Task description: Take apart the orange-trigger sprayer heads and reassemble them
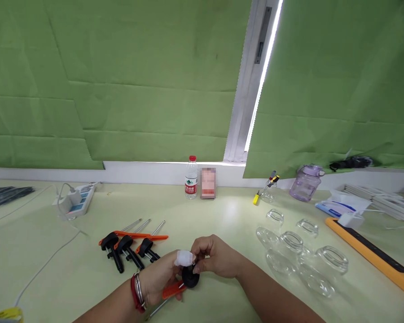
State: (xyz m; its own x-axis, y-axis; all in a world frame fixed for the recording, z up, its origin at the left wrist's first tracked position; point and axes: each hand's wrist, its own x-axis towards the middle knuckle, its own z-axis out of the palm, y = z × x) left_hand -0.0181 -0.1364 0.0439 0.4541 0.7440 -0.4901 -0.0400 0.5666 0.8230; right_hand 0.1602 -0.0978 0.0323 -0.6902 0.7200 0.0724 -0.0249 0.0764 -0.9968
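Note:
My left hand (161,276) is wrapped round a black and orange tool (190,277), with a metal rod sticking out below towards the front edge. A white covering (184,258) sits on a finger or thumb of this hand. My right hand (213,255) pinches at the top of the black part, beside the left fingertips; what lies between its fingertips is too small to make out. Left of my hands, several similar tools (129,251) with black handles, orange bars and metal rods lie side by side on the table (97,296).
Clear glass or plastic jars (292,242) stand and lie at the right, beside an orange and black bar (373,255). At the back are a water bottle (191,179), a phone (208,184), a purple jug (305,184) and screwdrivers (271,181). A power strip (82,202) trails cables at the left.

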